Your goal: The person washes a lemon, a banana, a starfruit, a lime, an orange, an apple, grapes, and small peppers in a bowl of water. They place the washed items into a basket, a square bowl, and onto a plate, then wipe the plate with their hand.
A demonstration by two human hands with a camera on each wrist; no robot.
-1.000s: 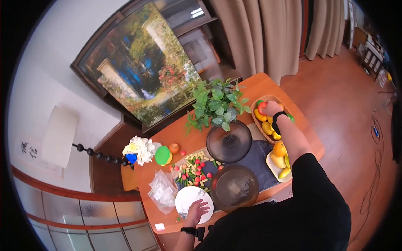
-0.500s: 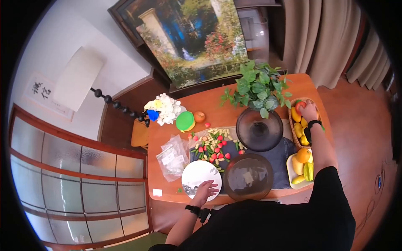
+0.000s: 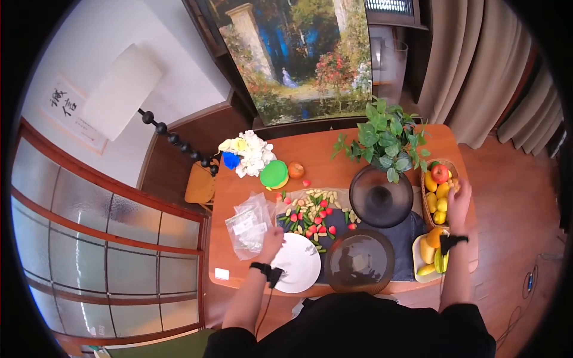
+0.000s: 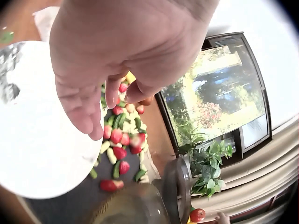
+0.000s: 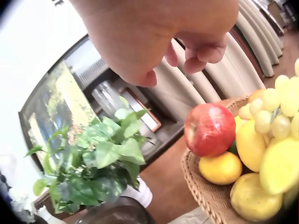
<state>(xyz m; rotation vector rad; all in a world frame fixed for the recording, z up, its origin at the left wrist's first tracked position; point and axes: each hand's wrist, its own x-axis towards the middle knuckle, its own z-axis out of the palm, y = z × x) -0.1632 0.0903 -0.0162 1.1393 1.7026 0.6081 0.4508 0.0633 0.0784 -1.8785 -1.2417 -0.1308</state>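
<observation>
My left hand (image 3: 272,244) hovers at the upper left edge of a white plate (image 3: 296,268). In the left wrist view its loosely bent fingers (image 4: 77,109) hold nothing and overlap the plate. My right hand (image 3: 459,204) hangs over the near side of a wicker fruit basket (image 5: 198,189), with nothing in its relaxed fingers. A red apple (image 5: 210,129) lies on top of the fruit there, beside pale green grapes (image 5: 273,112) and several yellow fruits (image 5: 220,168). The apple stands apart from the hand in the right wrist view.
Small red, green and pale pieces (image 3: 310,218) lie scattered on a dark cloth. Two dark translucent dishes (image 3: 361,259) stand beside them. A fruit tray (image 3: 421,271) sits at right, clear plastic bags (image 3: 248,227) at left. Behind are a leafy plant (image 3: 385,137), a green-lidded container (image 3: 274,175) and white flowers (image 3: 253,152).
My right hand has let go of the red apple in the basket and drawn back toward me. The left hand has moved from the plate's middle to its upper left edge. The head view has turned.
</observation>
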